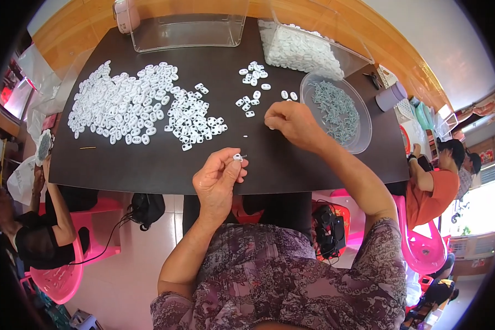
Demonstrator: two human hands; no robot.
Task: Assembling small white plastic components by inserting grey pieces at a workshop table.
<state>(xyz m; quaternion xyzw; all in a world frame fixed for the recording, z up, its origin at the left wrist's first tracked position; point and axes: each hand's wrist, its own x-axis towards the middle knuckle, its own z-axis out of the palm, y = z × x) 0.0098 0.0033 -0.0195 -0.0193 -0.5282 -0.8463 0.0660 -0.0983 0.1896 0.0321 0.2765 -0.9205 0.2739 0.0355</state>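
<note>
Near the table's front edge, my left hand (214, 179) pinches a small white plastic piece (237, 157) between thumb and fingertips. A thin screw-like bit sticks out of its right side. My right hand (296, 124) is farther forward, fingers bent together just above the table; whatever they hold is hidden. Beyond it lie two loose oval white pieces (289, 95). A round clear tub (364, 144) of small grey-green screws (335, 110) stands to its right. One tiny white bit (245, 136) lies between my hands.
Left on the dark table (143, 170) spreads a big heap of white ovals (121, 104), beside a smaller heap of white pieces (192, 118). Clear bins (187, 41) stand at the back, one holding white parts (300, 49). A purple-lidded container (390, 98) is at right. People sit at both sides.
</note>
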